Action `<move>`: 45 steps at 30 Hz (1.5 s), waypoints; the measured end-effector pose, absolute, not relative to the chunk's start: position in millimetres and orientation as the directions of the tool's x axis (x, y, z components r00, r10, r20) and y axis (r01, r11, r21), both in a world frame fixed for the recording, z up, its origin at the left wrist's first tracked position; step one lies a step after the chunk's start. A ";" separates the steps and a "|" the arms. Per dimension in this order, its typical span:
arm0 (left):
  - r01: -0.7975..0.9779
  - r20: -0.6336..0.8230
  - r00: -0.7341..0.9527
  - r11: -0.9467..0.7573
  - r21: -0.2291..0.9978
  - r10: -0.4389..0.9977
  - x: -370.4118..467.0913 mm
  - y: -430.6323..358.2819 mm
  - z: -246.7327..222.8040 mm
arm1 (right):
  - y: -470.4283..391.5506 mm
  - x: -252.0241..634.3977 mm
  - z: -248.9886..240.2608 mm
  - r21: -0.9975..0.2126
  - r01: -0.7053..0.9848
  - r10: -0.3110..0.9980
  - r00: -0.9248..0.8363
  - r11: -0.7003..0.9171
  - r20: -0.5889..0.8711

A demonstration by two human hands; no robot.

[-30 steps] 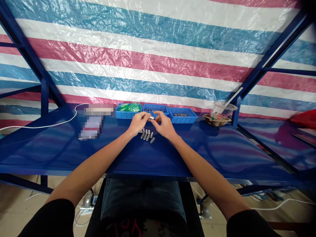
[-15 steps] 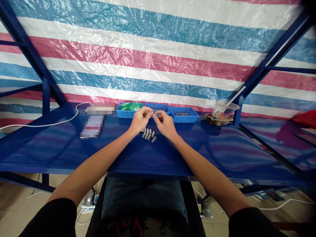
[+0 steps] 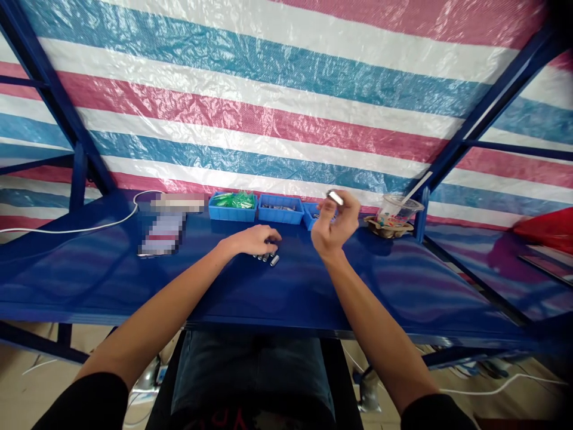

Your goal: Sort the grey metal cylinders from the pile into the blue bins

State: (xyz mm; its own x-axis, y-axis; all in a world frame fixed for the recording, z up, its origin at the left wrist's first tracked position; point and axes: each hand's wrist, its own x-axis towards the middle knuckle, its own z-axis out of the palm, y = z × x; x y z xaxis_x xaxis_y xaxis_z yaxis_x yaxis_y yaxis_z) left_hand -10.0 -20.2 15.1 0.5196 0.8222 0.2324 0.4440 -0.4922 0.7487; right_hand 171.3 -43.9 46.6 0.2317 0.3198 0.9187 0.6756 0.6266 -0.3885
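My right hand [image 3: 335, 227] is raised in front of the right-hand blue bin [image 3: 310, 220], its thumb and fingers closed on a shiny metal cylinder [image 3: 335, 198]. Lower and to the left, my left hand [image 3: 257, 240] reaches over a small group of similar metal cylinders [image 3: 274, 261] lying on the blue table. Its fingers are bent and a little apart, and I see nothing held in them. The hand covers part of the group. Behind it stand a blue bin with green plastic pieces [image 3: 235, 200] and a middle blue bin [image 3: 281, 218] with small metal parts.
A phone, blurred out [image 3: 161, 234], lies on the left of the table [image 3: 286, 298], near a white cable [image 3: 102, 224]. A plastic cup with a straw [image 3: 396, 210] stands at the right by the frame post. Striped sheeting [image 3: 268, 119] hangs behind the table.
My hands were together above the cylinders and have parted. The right went up and right with a metal cylinder; the left came down over the group. The view shifted slightly.
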 end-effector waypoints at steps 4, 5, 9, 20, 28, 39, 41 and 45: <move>0.551 0.163 0.580 -0.532 0.643 0.798 -12.8 -24.1 18.1 | -21.2 180.7 47.7 -0.457 0.754 0.518 0.182 0.472 0.836; 0.570 0.158 0.582 -0.540 0.620 0.797 -11.7 -25.0 18.4 | -14.9 181.9 44.5 -0.461 0.788 0.614 0.137 0.408 0.777; 0.619 0.176 0.571 -0.561 0.550 0.802 -5.5 -26.0 17.5 | -5.6 179.9 24.4 -0.408 0.855 0.836 -0.053 0.321 0.545; 0.668 0.262 0.488 -0.550 0.501 0.833 -18.8 -10.4 9.6 | -22.8 152.8 0.1 -0.397 0.638 0.751 -0.566 0.660 0.339; 0.695 0.307 0.473 -0.564 0.447 0.826 -17.4 -10.1 4.6 | -22.9 170.7 12.6 -0.354 0.658 0.747 -0.602 0.664 0.283; 0.694 0.325 0.479 -0.579 0.429 0.815 -13.6 -9.1 -1.2 | -18.1 164.6 1.2 -0.390 0.759 0.853 -0.459 0.522 0.248; 0.680 0.329 0.494 -0.594 0.430 0.805 -12.5 -8.3 -3.1 | -15.5 166.2 -2.3 -0.421 0.751 0.860 -0.427 0.509 0.279; 0.645 0.350 0.520 -0.627 0.437 0.779 -11.8 -8.1 -5.2 | -11.6 166.1 -6.1 -0.522 0.669 0.849 -0.416 0.529 0.326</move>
